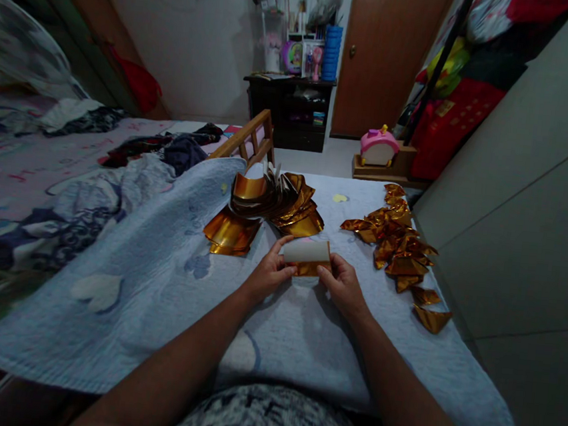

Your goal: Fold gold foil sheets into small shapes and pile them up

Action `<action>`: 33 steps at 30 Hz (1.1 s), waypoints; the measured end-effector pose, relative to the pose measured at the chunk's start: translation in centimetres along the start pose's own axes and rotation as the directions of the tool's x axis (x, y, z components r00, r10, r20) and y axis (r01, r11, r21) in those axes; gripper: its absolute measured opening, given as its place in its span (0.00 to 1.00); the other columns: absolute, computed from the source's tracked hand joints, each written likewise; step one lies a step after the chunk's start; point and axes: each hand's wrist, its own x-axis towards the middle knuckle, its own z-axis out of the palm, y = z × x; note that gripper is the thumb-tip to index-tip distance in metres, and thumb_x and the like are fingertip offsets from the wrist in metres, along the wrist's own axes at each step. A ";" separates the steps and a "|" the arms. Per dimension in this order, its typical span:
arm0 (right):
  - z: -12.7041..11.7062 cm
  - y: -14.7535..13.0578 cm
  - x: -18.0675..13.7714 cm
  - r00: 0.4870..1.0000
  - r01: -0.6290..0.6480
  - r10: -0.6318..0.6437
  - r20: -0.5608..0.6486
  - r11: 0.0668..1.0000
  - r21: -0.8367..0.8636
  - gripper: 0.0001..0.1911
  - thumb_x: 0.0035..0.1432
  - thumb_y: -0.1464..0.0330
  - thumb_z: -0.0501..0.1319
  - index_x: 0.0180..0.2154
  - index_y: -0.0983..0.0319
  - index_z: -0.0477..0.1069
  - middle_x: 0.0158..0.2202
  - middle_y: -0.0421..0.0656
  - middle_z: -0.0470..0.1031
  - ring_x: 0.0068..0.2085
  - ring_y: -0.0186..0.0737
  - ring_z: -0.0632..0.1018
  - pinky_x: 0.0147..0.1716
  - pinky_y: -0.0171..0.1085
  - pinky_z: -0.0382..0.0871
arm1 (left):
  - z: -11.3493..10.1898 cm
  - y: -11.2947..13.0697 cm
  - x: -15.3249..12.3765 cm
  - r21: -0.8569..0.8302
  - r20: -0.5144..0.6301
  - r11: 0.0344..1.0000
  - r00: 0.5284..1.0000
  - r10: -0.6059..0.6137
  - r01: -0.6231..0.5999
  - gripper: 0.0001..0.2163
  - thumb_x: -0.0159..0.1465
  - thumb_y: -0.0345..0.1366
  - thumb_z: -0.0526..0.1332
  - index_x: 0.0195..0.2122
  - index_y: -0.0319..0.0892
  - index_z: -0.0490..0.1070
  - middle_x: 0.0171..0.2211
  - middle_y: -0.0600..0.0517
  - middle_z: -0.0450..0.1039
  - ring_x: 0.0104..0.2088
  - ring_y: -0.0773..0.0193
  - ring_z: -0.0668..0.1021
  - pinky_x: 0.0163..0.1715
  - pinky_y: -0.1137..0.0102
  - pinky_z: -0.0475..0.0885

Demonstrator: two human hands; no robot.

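Between my two hands is a sheet of gold foil paper [306,254], its pale inner face up and its near edge curled over to show gold. My left hand [271,272] pinches the left end, thumb on the gold edge. At the opposite end, my right hand [343,284] grips it the same way. Just beyond lies a stack of loose gold foil sheets [285,203], fanned and curling. Over on the right is a heap of folded gold foil pieces [394,240], pointed and boat-like in shape.
A light blue quilted cover [164,308] lies under everything. Clothes [132,171] are heaped on the bed at left, past a wooden rail [256,133]. A pale cabinet [528,183] borders the right side. A dark shelf unit [288,116] and a pink toy [379,147] stand beyond.
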 end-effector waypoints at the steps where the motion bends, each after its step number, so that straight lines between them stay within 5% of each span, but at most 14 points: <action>1: 0.0 0.0 0.0 1.000 0.001 -0.001 -0.002 1.000 -0.005 0.11 0.53 0.62 0.62 0.37 0.61 0.72 0.29 0.38 0.71 0.31 0.37 0.71 0.32 0.35 0.65 | 0.0 0.1 0.0 -0.003 0.008 1.000 1.000 -0.001 0.001 0.38 0.57 0.36 0.72 0.64 0.44 0.55 0.37 0.52 0.78 0.35 0.65 0.79 0.37 0.73 0.69; 6: 0.1 -0.2 0.0 1.000 0.012 -0.012 0.000 1.000 -0.010 0.10 0.53 0.63 0.62 0.36 0.62 0.72 0.29 0.38 0.72 0.31 0.37 0.71 0.32 0.34 0.65 | -0.1 0.4 0.0 0.011 -0.008 1.000 1.000 0.011 -0.011 0.28 0.56 0.35 0.72 0.56 0.41 0.63 0.39 0.51 0.78 0.36 0.65 0.79 0.37 0.74 0.70; 14: 0.2 -0.1 0.0 1.000 0.015 -0.016 -0.026 1.000 -0.014 0.08 0.52 0.63 0.62 0.33 0.61 0.71 0.27 0.37 0.70 0.29 0.36 0.70 0.31 0.34 0.65 | -0.2 -0.2 0.4 -0.070 -0.043 0.997 0.999 0.014 -0.017 0.30 0.54 0.34 0.74 0.55 0.44 0.62 0.44 0.50 0.79 0.43 0.61 0.80 0.47 0.69 0.73; 24: 0.1 -0.6 -0.1 1.000 0.005 -0.003 -0.030 0.999 0.046 0.09 0.52 0.62 0.63 0.31 0.60 0.70 0.26 0.37 0.67 0.29 0.35 0.68 0.30 0.34 0.62 | -0.1 0.0 0.3 -0.107 -0.055 0.994 0.998 -0.027 0.022 0.37 0.52 0.34 0.75 0.59 0.43 0.58 0.36 0.52 0.80 0.38 0.61 0.82 0.42 0.70 0.75; 33: 0.1 -0.4 -0.3 0.999 -0.014 0.016 -0.047 0.999 0.042 0.09 0.52 0.61 0.64 0.30 0.60 0.68 0.26 0.37 0.66 0.29 0.35 0.67 0.30 0.34 0.62 | -0.1 -0.1 0.4 -0.069 -0.055 0.997 0.998 -0.038 0.034 0.36 0.53 0.33 0.73 0.60 0.43 0.58 0.39 0.51 0.80 0.38 0.62 0.82 0.42 0.69 0.75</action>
